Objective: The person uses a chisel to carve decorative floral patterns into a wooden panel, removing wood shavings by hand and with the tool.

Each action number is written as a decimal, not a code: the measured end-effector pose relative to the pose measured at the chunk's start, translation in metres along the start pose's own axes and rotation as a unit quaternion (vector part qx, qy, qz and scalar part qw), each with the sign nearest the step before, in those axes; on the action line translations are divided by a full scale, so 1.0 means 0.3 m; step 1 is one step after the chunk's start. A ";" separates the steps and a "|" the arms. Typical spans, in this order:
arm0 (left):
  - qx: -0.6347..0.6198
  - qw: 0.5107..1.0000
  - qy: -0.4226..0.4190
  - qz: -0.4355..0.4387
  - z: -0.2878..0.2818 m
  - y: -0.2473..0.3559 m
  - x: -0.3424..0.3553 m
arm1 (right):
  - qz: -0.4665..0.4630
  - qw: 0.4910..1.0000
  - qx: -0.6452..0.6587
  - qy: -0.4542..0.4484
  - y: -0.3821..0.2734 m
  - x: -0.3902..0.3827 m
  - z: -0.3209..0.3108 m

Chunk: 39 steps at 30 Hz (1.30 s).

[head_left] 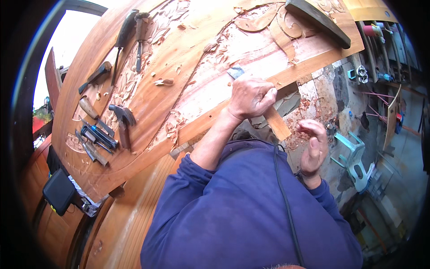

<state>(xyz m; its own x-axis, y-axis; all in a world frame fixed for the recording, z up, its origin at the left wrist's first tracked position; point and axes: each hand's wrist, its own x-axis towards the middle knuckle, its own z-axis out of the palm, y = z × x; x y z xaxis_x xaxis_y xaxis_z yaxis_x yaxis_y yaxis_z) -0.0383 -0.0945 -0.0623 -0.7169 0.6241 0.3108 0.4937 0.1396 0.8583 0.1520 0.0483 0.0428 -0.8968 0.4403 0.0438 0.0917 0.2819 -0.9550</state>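
Note:
My left hand is closed around a flat wooden-handled chisel over the near edge of a large carved wooden panel, its metal blade pointing up and left over a pale recessed band. My right hand is raised to the right of the handle, apart from it, with curved, loosely open fingers and nothing visible in them. Carved scrollwork and a long dark block sit at the panel's upper right.
Carving tools, a wooden-handled hammer and shavings lie on the panel's left. A black box-shaped object is at lower left beside wooden boards. At right are a pale plastic chair, a shaving-strewn floor and a tool rack.

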 end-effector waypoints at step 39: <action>-0.069 0.997 0.026 -0.016 -0.023 -0.007 -0.031 | 0.041 0.990 -0.085 -0.101 -0.034 0.141 0.192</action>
<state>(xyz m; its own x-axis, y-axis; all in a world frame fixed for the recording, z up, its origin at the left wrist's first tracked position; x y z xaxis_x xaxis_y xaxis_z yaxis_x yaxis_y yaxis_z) -0.0359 -0.1058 -0.0642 -0.7570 0.5800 0.3008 0.4007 0.0484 0.9149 0.0882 0.0148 0.0375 -0.9500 0.2930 -0.1078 0.2242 0.3999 -0.8887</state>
